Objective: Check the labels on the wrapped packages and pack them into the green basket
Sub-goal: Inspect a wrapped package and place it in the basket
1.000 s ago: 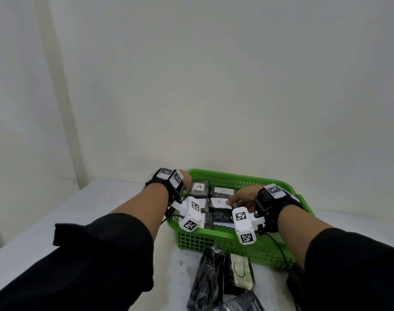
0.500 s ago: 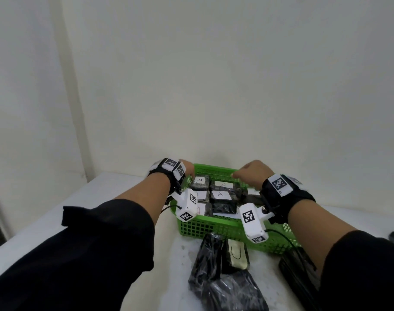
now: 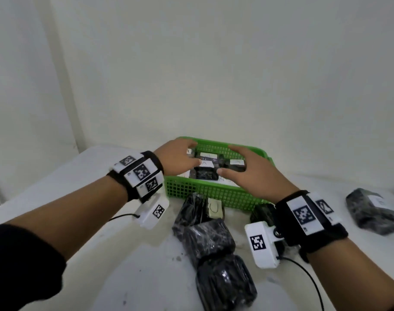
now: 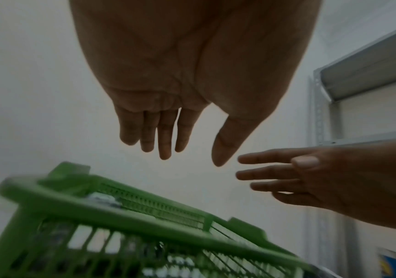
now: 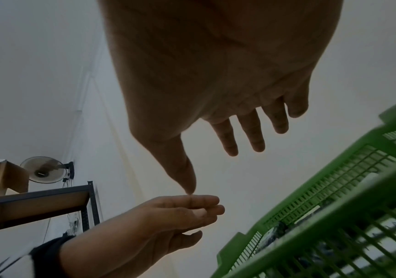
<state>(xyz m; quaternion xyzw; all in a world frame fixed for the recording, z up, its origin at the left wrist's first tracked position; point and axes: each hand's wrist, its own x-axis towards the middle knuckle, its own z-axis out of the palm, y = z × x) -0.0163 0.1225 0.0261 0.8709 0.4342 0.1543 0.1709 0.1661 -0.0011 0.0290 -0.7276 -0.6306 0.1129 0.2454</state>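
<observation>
The green basket (image 3: 205, 194) stands at the table's far middle and holds several black wrapped packages (image 3: 204, 173) with white labels. Both my hands hover above it with nothing in them. My left hand (image 3: 180, 158) is over the basket's left side, fingers relaxed. My right hand (image 3: 247, 169) is over the right side, fingers spread. The wrist views show the left hand (image 4: 168, 135) and the right hand (image 5: 240, 135) open above the basket rim (image 4: 125, 225), the rim (image 5: 323, 222) also showing from the right. More black packages (image 3: 205, 239) lie on the table in front of the basket, one with a label marked U (image 3: 214, 208).
A further wrapped package (image 3: 375, 212) lies at the table's right. Another dark package (image 3: 262, 214) sits beside the basket's front right corner. A white wall stands close behind the basket. Metal shelving (image 4: 359, 94) shows at the sides in the wrist views.
Both hands have lifted out of the basket and now hover open above it. The view has tilted down, showing more of the packages on the table.
</observation>
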